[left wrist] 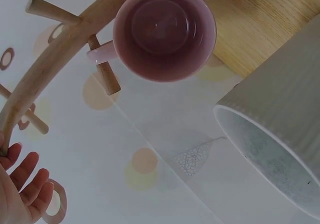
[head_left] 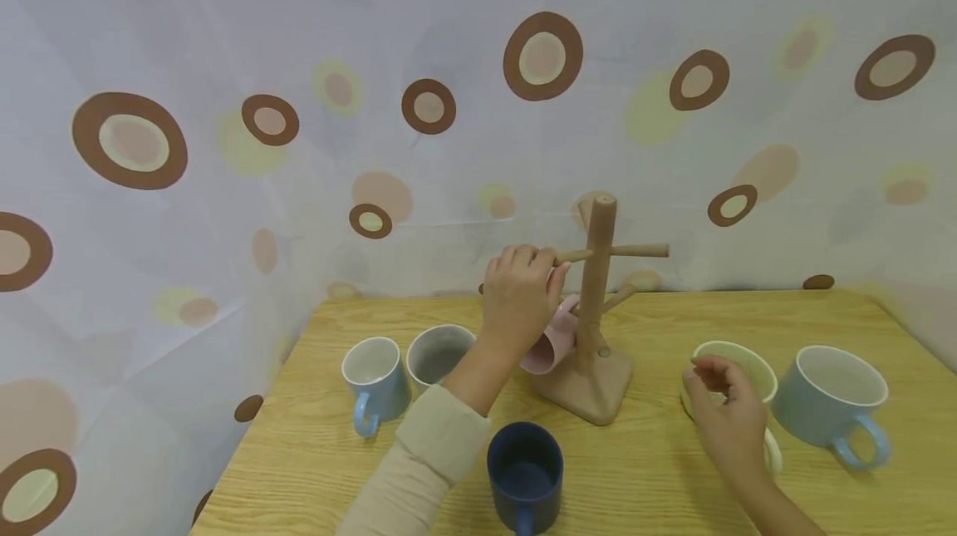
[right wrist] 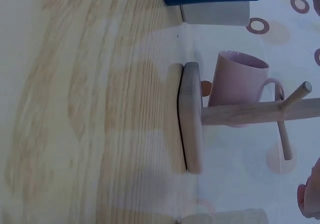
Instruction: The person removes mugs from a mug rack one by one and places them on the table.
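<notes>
My left hand (head_left: 519, 299) pinches an upper peg (head_left: 574, 256) of a wooden mug stand (head_left: 596, 287); in the left wrist view its fingers (left wrist: 31, 173) curve by the wood at the lower left. A pink mug (head_left: 549, 345) hangs by its handle from a lower peg, tilted, below that hand. My right hand (head_left: 728, 428) is loosely curled with nothing visible between thumb and fingers. It hovers in front of a pale yellow mug (head_left: 740, 357), partly hiding it. In the right wrist view, the stand (right wrist: 240, 114) and pink mug (right wrist: 237, 82) appear sideways.
Left of the stand are a light blue mug (head_left: 385, 390) and a grey-white mug (head_left: 441, 353), partly behind my left forearm. A dark blue mug (head_left: 525, 478) stands in front. Another light blue mug (head_left: 815, 403) is at the right. A patterned curtain (head_left: 478, 145) hangs behind the wooden table (head_left: 284, 469).
</notes>
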`<state>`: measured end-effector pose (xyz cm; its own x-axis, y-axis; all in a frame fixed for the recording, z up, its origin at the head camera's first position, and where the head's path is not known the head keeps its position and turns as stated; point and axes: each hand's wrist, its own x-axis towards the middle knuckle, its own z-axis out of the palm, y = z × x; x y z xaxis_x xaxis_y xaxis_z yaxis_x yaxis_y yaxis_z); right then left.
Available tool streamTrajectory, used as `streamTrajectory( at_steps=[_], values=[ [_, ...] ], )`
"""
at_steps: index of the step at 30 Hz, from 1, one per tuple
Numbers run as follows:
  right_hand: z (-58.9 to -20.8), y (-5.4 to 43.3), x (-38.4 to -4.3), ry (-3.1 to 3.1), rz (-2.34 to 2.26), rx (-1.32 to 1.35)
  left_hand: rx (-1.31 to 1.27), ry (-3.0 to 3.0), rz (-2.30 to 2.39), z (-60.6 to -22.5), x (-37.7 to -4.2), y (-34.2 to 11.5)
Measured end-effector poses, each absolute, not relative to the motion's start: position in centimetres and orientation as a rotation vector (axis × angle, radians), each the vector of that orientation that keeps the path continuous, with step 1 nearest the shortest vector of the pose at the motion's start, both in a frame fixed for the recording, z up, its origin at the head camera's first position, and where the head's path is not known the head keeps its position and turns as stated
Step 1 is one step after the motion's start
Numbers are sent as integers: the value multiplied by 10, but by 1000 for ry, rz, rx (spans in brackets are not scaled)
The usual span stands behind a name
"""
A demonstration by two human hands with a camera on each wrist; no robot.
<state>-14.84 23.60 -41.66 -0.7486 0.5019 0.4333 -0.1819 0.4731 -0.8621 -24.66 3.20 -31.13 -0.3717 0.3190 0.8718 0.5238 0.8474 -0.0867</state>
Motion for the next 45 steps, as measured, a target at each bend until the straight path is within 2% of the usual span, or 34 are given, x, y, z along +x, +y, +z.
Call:
streamTrajectory(
  at_steps=[15, 33, 39, 45],
  values=[
    [-411, 193, -170, -2149, 1336, 65, -635, -1960, -246, -315, -251, 36],
    [-407, 178, -185, -2134, 1285, 128, -721, -2020, -407, -322, -260, 32],
    [-407, 177, -186, -2154, 1240, 121, -810, -2237, -355, -330, -268, 30],
    [-405, 176, -185, -2163, 1238, 128, -769, -2595, -214, -331, -272, 34]
  ],
)
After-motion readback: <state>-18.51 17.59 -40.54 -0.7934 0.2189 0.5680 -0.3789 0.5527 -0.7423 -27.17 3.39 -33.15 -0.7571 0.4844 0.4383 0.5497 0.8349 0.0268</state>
